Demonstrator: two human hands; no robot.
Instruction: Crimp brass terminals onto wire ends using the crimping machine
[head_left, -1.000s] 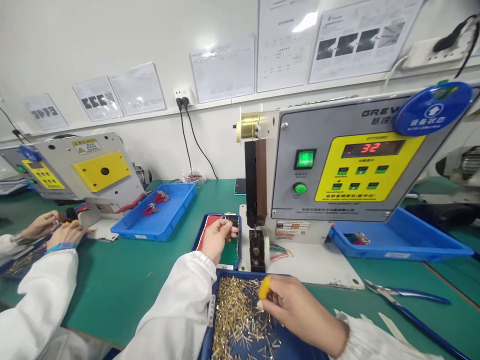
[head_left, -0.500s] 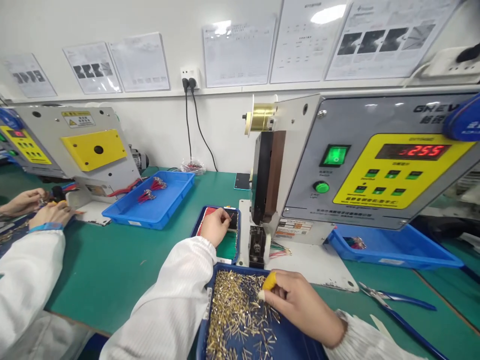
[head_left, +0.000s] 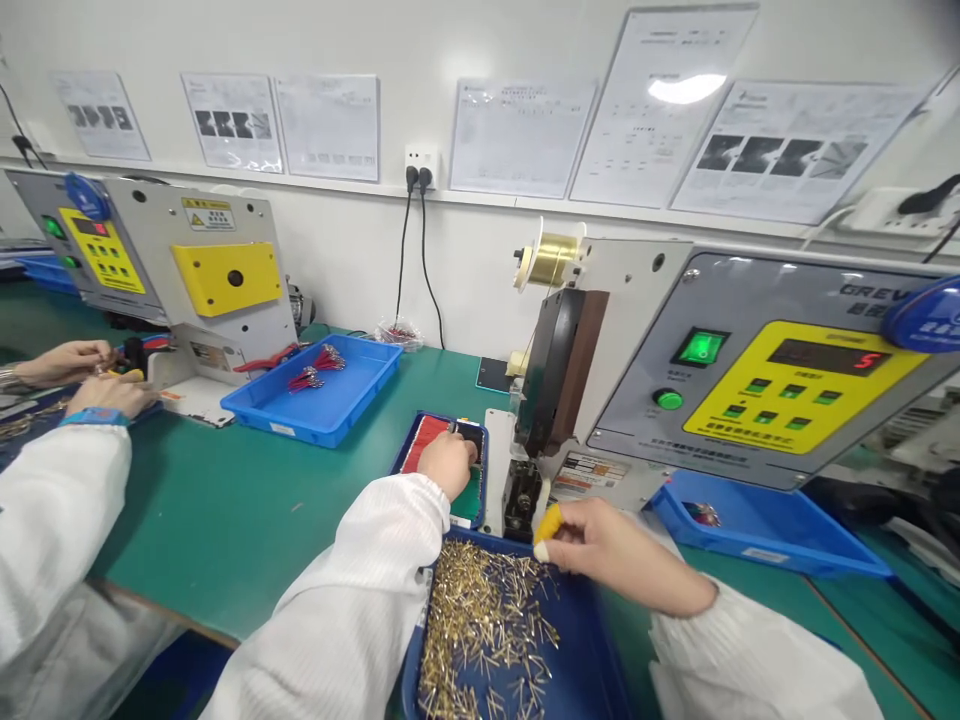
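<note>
My left hand (head_left: 448, 463) reaches over a small blue tray (head_left: 397, 455) with red, black and green strips in it. Its fingertips are pinched together over the dark section; what lies between them is too small to make out. My right hand (head_left: 600, 550) hovers at the back right corner of a larger dark blue tray (head_left: 592, 660), just in front of the machine's black working head (head_left: 521, 500). Yellow covers its index fingertip, and a pale cover is on its thumb. Those two tips are pressed together; anything in them is hidden. Many loose gold metal pins (head_left: 480, 620) fill the tray's left part.
A grey machine (head_left: 652, 340) with a lit panel and wire spool (head_left: 555, 258) stands ahead. Behind it is a blue bin (head_left: 780, 545). Leftward, another blue bin (head_left: 322, 415) holds red wire bundles. A co-worker's hands (head_left: 105, 385) work at a second machine (head_left: 217, 270).
My right hand has risen off the pins toward the machine's working head. My left hand stays over the wire tray. The red display shows a different number, and the view has shifted.
</note>
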